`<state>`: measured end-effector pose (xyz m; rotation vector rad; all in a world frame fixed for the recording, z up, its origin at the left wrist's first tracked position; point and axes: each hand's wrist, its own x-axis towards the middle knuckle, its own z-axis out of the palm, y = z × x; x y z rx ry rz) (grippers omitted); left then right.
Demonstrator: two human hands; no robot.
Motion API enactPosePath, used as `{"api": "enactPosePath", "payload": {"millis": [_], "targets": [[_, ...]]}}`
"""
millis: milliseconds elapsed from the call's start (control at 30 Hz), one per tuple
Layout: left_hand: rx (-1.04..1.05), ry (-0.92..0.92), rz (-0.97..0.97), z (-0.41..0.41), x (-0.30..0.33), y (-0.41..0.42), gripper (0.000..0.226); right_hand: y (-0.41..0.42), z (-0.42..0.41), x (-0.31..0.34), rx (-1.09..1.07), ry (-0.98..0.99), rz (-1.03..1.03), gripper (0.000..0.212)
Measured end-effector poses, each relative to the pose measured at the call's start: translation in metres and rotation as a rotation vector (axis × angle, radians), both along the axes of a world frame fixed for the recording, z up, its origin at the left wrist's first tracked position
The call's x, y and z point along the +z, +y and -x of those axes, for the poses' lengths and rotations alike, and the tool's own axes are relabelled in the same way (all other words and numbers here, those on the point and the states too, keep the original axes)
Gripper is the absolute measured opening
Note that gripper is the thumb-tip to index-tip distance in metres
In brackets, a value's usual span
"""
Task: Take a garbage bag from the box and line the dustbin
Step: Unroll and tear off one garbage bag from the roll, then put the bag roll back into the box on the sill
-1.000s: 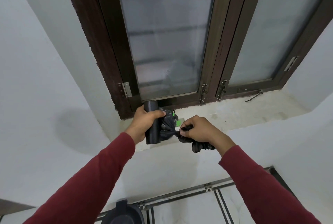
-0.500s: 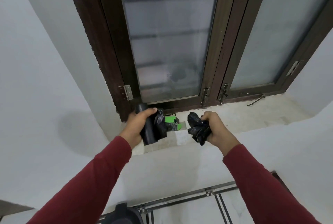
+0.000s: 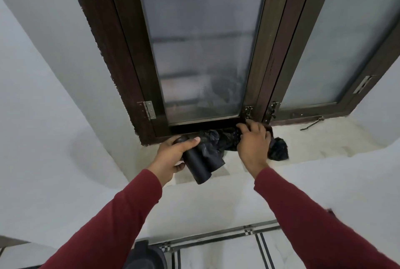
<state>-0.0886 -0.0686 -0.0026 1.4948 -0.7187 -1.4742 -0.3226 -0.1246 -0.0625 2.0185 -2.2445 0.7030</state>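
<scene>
Soft, even daylight is diffused through the frosted window (image 3: pixel 201 52); faint shadows are cast on the white wall (image 3: pixel 54 117), and straight lines are bowed by wide-angle distortion.

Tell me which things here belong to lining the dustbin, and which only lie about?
Job:
roll of garbage bags in the left hand
crumpled bag under the right hand
dustbin

Lying about:
window latch hook
hinge
</scene>
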Motion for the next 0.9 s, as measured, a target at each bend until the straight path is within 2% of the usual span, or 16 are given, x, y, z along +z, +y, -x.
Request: {"api": "enactPosePath", "payload": {"millis": [33, 100, 133, 200, 233, 267, 300, 333, 367, 400, 433, 500, 567, 700, 800, 900], "targets": [[-0.004, -0.01, 0.001, -0.001, -0.001, 0.0, 0.04, 0.006, -0.006, -0.003, 0.059, -0.083, 0.063, 0.052], [-0.009, -0.036, -0.001, -0.005, -0.003, 0.001, 0.041, 0.011, -0.018, -0.001, 0.249, -0.307, 0.052, 0.05], [-0.023, -0.056, 0.003, -0.007, -0.002, 0.002, 0.039, 0.011, -0.023, 0.0, 0.365, -0.34, -0.009, 0.05], [-0.068, -0.114, 0.034, -0.013, -0.003, 0.002, 0.029, 0.011, -0.028, 0.005, 0.552, -0.273, -0.177, 0.046], [-0.095, -0.142, 0.06, -0.015, -0.003, 0.002, 0.024, 0.009, -0.029, 0.007, 0.545, -0.272, -0.235, 0.044], [-0.12, -0.17, 0.088, -0.017, -0.002, 0.002, 0.02, 0.009, -0.031, 0.013, 0.466, -0.353, -0.271, 0.04], [-0.143, -0.193, 0.116, -0.019, 0.0, 0.002, 0.019, 0.013, -0.034, 0.023, 0.354, -0.544, -0.291, 0.034], [-0.164, -0.204, 0.139, -0.02, 0.002, 0.003, 0.017, 0.019, -0.038, 0.035, 0.288, -0.819, -0.356, 0.026], [-0.18, -0.199, 0.157, -0.021, 0.004, 0.002, 0.016, 0.024, -0.043, 0.045, 0.27, -1.106, -0.5, 0.021], [-0.191, -0.183, 0.173, -0.022, 0.007, 0.003, 0.014, 0.029, -0.045, 0.054, 0.295, -1.331, -0.682, 0.028], [-0.196, -0.159, 0.187, -0.023, 0.008, 0.003, 0.012, 0.034, -0.045, 0.06, 0.348, -1.424, -0.835, 0.038], [-0.181, -0.136, 0.216, -0.025, 0.012, 0.004, 0.012, 0.041, -0.044, 0.064, 0.471, -1.416, -0.935, 0.046], [-0.161, -0.183, 0.236, -0.028, 0.017, 0.006, 0.016, 0.044, -0.044, 0.063, 0.515, -1.381, -0.847, 0.042], [-0.201, -0.197, 0.23, -0.037, 0.024, 0.009, 0.02, 0.048, -0.052, 0.061, 0.435, -1.473, -0.655, 0.028], [-0.296, -0.068, 0.225, -0.049, 0.028, 0.012, 0.016, 0.047, -0.054, 0.062, 0.324, -1.598, -0.57, 0.02], [-0.3, 0.06, 0.272, -0.056, 0.031, 0.014, 0.021, 0.048, -0.053, 0.066, 0.243, -1.716, -0.583, 0.021]]}}
